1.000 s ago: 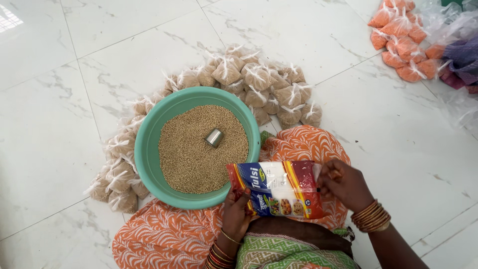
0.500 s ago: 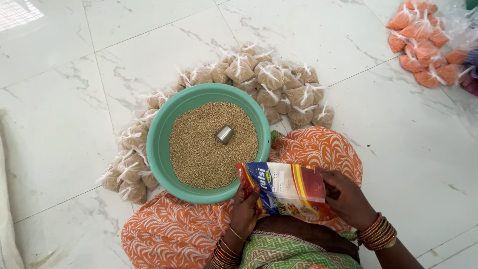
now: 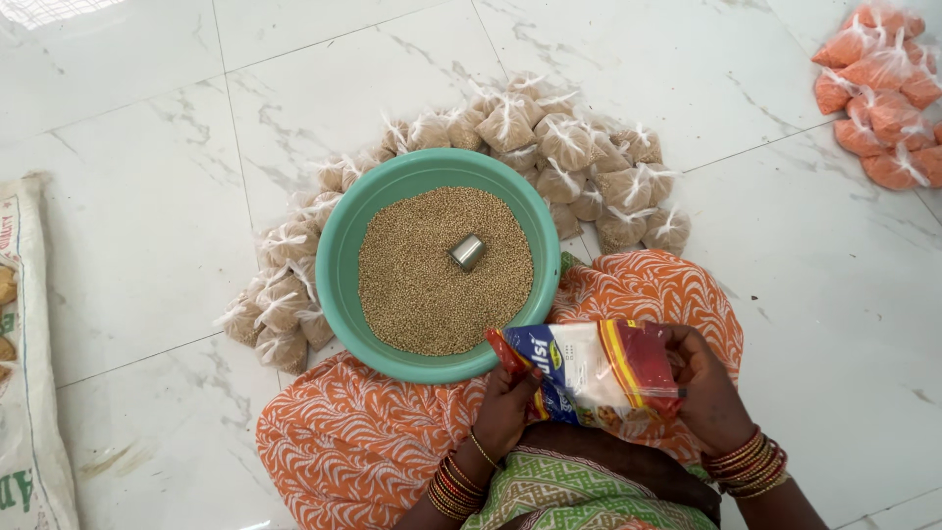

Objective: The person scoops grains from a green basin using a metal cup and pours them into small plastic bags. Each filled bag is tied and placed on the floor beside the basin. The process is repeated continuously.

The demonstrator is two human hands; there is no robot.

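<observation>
You are gripping a printed plastic packet [image 3: 589, 371] with both hands over your lap, left hand [image 3: 505, 404] closing on its left end, right hand [image 3: 708, 391] on its right, just beside the green basin [image 3: 345, 255] holding grain [image 3: 432, 285].

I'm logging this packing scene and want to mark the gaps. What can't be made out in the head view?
- Printed packet: what is inside it, hidden by its wrapper and by the left hand and right hand gripping its ends.
- Metal cup: its inside, lying tipped on the grain in the green basin.
- Orange bags: cut off by the right edge.
- White sack: cut off by the left edge.
</observation>
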